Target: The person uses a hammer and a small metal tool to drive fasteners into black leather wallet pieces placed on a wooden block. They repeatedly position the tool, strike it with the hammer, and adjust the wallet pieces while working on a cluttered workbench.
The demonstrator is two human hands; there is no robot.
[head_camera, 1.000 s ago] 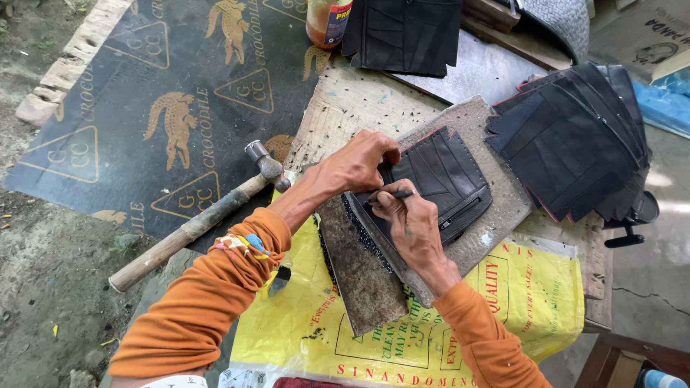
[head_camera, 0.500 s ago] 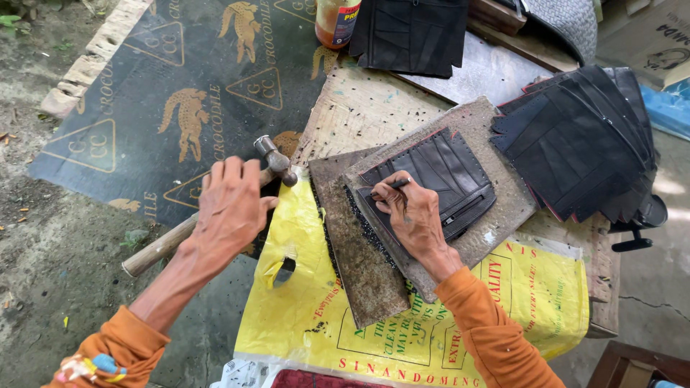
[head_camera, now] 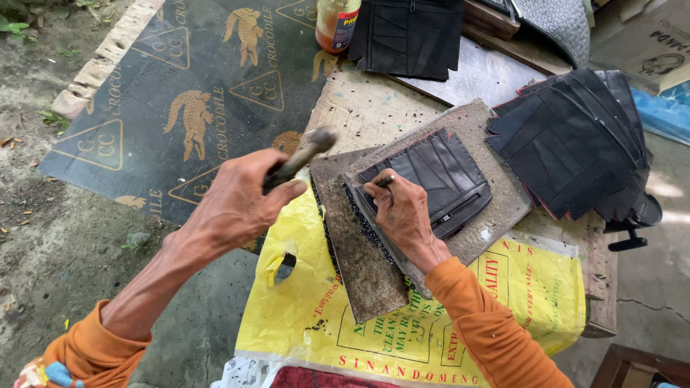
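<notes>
Head view: a hammer [head_camera: 302, 158] is gripped in the closed left hand [head_camera: 233, 205], raised left of the work, its handle slanting up toward the right. A small punch [head_camera: 386, 181] is pinched upright in the right hand [head_camera: 402, 215], on the near-left edge of the black leather piece [head_camera: 438, 179], which lies on a grey board [head_camera: 496, 208]. The hammer head hangs just left of the punch, nothing between. A stack of black pieces [head_camera: 575, 144] sits at the board's right edge.

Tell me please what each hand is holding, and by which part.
The left hand grips a hammer by its handle. The right hand pinches a small thin tool between its fingertips, near the tip, against the black wallet piece.
</notes>
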